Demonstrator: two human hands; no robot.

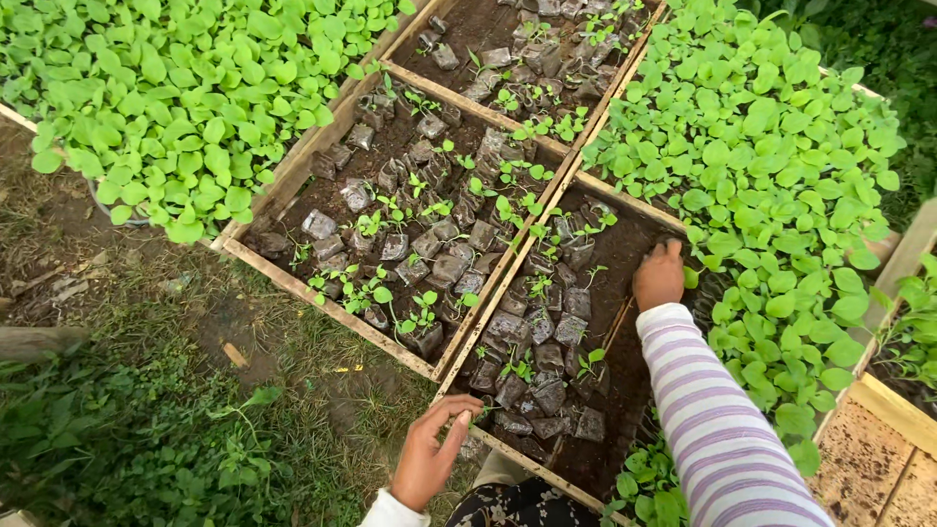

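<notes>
The small plastic seedling bags [532,376] stand packed in the near wooden tray [468,337], whose long sides run away from us toward the upper right. Our left hand [429,454] sits at the tray's near corner, fingers loosely curled and holding nothing we can see, fingertips just beside the closest bags, which lie ahead and to its right. Our right hand [660,276], in a striped sleeve [717,429], rests farther up on bare dark soil [625,244] at the tray's right side, palm down; whether it grips anything we cannot tell. The left hand is nearer the bags. Leafy seedling beds [781,166] flank both sides, with grass [146,420] at left.
</notes>
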